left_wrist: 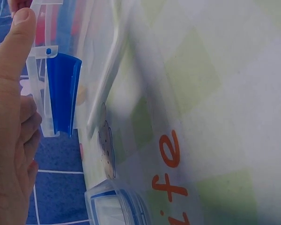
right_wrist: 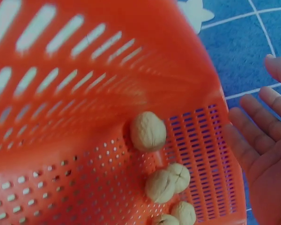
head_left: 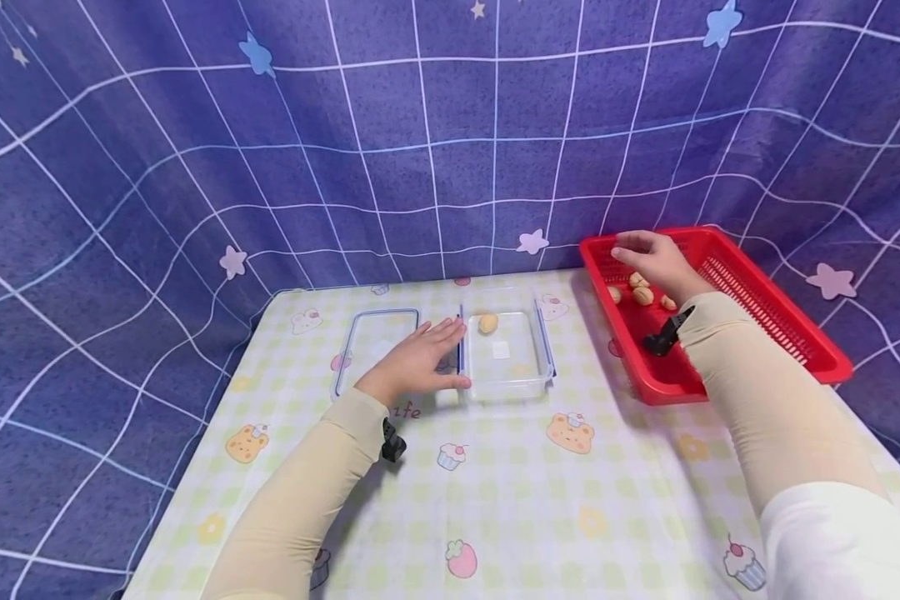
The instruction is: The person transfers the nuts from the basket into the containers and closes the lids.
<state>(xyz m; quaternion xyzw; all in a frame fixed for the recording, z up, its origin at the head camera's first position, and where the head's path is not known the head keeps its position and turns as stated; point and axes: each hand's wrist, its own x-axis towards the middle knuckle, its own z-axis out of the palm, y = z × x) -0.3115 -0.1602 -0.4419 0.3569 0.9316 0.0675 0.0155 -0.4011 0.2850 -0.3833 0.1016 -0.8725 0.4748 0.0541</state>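
My left hand [head_left: 425, 357] rests at the left rim of a clear plastic container [head_left: 521, 387], its fingers extended along the edge. In the left wrist view the thumb [left_wrist: 18, 40] lies beside the container's blue locking clip [left_wrist: 63, 93]. One walnut [head_left: 487, 322] sits inside the container near its back left. Over the far left part of a red basket [head_left: 645, 379] hovers my right hand [head_left: 658, 265], fingers loosely bent and holding nothing. Several walnuts [right_wrist: 148, 131] lie on the basket floor below that hand.
Left of the container lies a clear lid with a blue seal [head_left: 354, 342], partly behind my left hand. A checked cloth [head_left: 510, 500] with printed cartoons covers the table. A blue curtain [head_left: 450, 167] hangs right behind the table's back edge.
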